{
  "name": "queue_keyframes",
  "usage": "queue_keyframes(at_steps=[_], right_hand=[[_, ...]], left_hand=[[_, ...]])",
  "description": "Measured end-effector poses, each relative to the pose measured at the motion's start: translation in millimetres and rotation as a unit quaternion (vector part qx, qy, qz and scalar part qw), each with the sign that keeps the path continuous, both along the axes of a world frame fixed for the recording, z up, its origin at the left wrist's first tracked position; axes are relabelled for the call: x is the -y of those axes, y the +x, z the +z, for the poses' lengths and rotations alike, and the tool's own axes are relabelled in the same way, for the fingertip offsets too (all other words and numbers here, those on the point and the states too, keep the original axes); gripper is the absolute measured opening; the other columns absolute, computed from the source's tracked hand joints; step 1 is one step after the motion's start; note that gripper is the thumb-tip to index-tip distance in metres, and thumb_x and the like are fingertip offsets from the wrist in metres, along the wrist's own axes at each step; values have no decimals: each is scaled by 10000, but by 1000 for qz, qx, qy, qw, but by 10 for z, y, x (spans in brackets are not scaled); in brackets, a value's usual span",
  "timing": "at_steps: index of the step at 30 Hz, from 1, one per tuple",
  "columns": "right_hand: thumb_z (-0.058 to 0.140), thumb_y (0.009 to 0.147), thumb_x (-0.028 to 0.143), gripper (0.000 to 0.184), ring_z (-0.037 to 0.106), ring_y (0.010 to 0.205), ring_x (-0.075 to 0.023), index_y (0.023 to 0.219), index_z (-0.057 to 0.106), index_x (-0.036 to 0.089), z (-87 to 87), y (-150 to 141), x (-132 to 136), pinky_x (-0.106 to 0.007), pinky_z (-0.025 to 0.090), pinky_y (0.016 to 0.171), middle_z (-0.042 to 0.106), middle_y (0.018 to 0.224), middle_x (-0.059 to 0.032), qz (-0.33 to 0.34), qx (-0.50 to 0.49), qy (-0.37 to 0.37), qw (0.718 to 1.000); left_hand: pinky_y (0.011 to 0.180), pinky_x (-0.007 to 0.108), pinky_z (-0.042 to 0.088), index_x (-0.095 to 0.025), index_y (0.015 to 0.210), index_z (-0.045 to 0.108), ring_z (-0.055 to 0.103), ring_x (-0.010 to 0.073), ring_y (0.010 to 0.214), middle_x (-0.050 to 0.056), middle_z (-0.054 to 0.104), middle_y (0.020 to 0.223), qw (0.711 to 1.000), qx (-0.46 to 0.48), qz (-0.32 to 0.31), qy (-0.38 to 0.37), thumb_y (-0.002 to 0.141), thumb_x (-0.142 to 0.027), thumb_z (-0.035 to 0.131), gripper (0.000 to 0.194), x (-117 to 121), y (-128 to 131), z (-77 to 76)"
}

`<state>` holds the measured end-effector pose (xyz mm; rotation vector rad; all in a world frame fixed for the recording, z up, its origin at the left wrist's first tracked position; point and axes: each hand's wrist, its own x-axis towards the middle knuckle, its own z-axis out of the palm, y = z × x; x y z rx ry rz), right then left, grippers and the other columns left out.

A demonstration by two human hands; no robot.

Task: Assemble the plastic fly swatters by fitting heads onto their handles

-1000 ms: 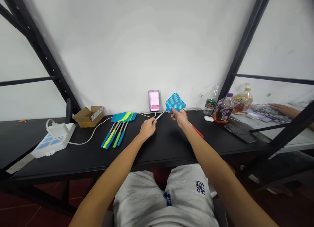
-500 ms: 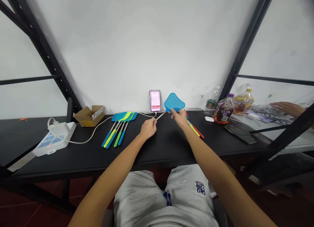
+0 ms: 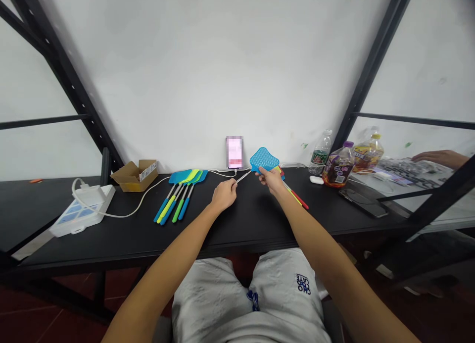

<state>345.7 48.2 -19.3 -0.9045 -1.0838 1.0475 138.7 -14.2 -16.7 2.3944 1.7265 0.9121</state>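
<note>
Centre frame, the blue swatter's [image 3: 264, 160] head sits slightly lower than half a second ago. The left hand [image 3: 224, 195] grips its thin silvery shaft [image 3: 244, 176]; the right hand [image 3: 273, 180] pinches the flared, mesh-like head's base. Blue lettering [image 3: 303, 283] on the pale shorts [image 3: 208, 298], lower centre, isn't clearly readable.

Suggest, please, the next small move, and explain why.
Perhaps ease the right hand off the held blue swatter: that hand pinches the mesh head near its lower edge, while the left hand grips the shaft and could likely support everything alone.
</note>
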Motion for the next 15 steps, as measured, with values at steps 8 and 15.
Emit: queue_keyframes(at_steps=[8,15], right_hand=[[768,657,532,413,437,460,-74,639,586,162,-85,-35,-8,-207,259,388,648,623,-48,45,9,16,999],[796,623,571,461,435,458,-68,645,592,158,-134,-28,0,-202,270,401,617,580,-24,93,-3,17,996]], left_hand=[[723,283,420,-224,892,653,624,206,834,58,689,873,1000,16,-6,2,920,-229,432,222,-54,-48,-40],[720,276,418,-199,807,655,606,183,752,47,668,766,999,32,-32,-17,886,-218,452,218,-47,-63,21]])
